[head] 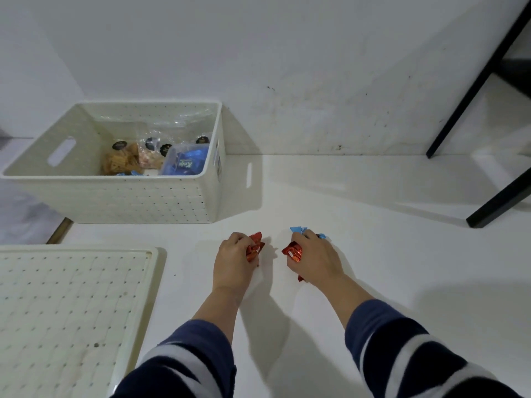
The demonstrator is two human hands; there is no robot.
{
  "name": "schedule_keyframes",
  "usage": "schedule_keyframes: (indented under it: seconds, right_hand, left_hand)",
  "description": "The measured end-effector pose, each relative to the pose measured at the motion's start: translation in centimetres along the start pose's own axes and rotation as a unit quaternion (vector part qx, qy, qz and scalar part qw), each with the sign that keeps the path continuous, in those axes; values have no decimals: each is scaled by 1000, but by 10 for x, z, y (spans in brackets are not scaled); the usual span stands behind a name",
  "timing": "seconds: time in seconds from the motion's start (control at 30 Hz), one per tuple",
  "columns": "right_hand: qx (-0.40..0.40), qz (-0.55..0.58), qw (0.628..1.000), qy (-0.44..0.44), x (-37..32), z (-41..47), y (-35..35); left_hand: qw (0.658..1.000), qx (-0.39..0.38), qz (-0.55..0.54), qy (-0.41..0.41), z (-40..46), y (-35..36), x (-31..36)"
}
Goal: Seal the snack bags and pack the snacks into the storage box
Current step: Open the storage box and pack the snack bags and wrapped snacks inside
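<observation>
While both hands crouch over the last loose sweets on the white surface, the red-wrapped candies [254, 249] sit bunched under the curled fingers of the left hand [234, 261], which pinches them against the tabletop. At about three o'clock from it, just apart, the right hand [314, 261] closes round another red candy [293, 252] and a blue-wrapped one [298, 229] that pokes out past its fingertips at twelve o'clock. A scrap of red wrapper shows under its wrist; whether that is a further sweet I cannot tell.

Up at ten o'clock from the hands stands the storage box [120, 201], cream, perforated, open-topped. Inside lie clear bags of crackers [122, 162] and a tub of blue sweets [185, 162]. Its lid [71, 305] lies flat at eight o'clock, near the left sleeve. A black table leg [477, 79] slants at two o'clock.

The step looks to be gathering the loose candies for the box, with packing well along. To do it cleanly I would say: tighten each grasp before lifting, since slick foil twists slip easily, tuck the blue one in fully, carry low over the near wall and let go only above the gap beside the tub.
</observation>
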State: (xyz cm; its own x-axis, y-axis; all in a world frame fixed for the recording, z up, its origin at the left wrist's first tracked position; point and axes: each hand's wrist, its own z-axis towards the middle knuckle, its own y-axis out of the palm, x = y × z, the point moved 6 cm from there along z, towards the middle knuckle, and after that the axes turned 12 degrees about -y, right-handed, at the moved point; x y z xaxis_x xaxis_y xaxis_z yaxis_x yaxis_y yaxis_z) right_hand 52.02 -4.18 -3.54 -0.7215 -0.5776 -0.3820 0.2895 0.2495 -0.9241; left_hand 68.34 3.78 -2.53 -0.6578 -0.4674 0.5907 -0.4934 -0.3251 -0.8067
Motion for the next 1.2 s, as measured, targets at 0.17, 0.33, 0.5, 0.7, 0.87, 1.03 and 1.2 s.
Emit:
schedule_keyframes:
  seconds: [0.17,0.33,0.5,0.7,0.87,1.03,1.2]
  right_hand:
    - [9,12,1000,-4,-9,-1,-12]
    - [15,3,1000,-15,-18,2,-24]
    - [31,0,999,-35,-31,10,-37]
    - [33,-4,998,-53,-44,12,-40]
    - [58,-10,995,-81,-67,24,-73]
    - [104,-17,987,-125,-110,49,-133]
    - [153,-17,975,-162,-174,83,-181]
  left_hand:
    - [999,-24,26,-19,-8,-4,-4]
    - [998,-36,39,-26,-6,-17,3]
    - [996,-54,55,-36,-3,-22,2]
    - [998,-44,40,-32,-5,-37,6]
    - [1000,-8,8,-10,2,-80,28]
    - [996,68,3,51,15,-153,57]
    - [983,156,-54,81,35,-248,67]
